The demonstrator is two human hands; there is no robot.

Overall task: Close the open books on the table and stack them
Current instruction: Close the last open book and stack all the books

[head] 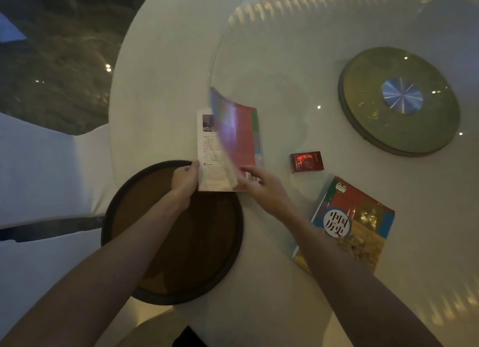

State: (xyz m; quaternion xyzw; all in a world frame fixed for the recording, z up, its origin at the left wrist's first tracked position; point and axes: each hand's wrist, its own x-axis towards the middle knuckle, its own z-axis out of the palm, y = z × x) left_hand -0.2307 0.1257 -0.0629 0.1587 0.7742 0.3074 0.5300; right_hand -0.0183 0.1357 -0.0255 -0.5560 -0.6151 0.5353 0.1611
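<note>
Open book btwn both hands, spine running away from person. Left hand pinches near-left page corner; right hand grips red cover, mid-swing leftward. Closed history textbook lies right of right wrist, untouched

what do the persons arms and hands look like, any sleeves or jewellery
Both forearms are bare as far as the frame shows: no sleeves, gloves, watch or bracelet in view. The left hand and right hand show no rings that can be made out, though the light is dim and the right fingers are blurred. No markings are visible on either arm.
</note>
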